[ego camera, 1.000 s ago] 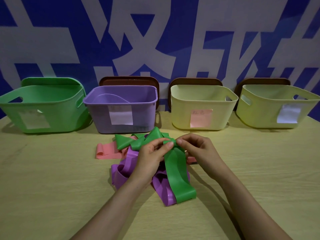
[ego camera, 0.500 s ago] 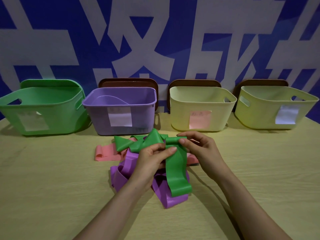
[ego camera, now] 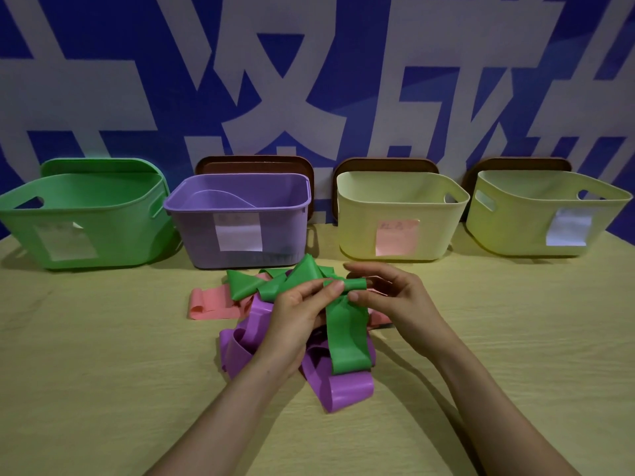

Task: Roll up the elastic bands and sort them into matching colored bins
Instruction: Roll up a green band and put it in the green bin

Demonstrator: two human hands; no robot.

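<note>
Green band (ego camera: 347, 334) rolled end pinched between left hand (ego camera: 295, 324), right hand (ego camera: 395, 300), tail hanging below grip

We look across a pale wood-grain surface (ego camera: 103, 389) to a far blue wall (ego camera: 103, 46) with large white characters; three brown lids (ego camera: 254, 164) and, far left, a green lid (ego camera: 99, 165) lean against it.

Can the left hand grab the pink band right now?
Probably not yet. The left hand is busy pinching the green band. The pink band lies close beside it on the table, with one end uncovered.
</note>
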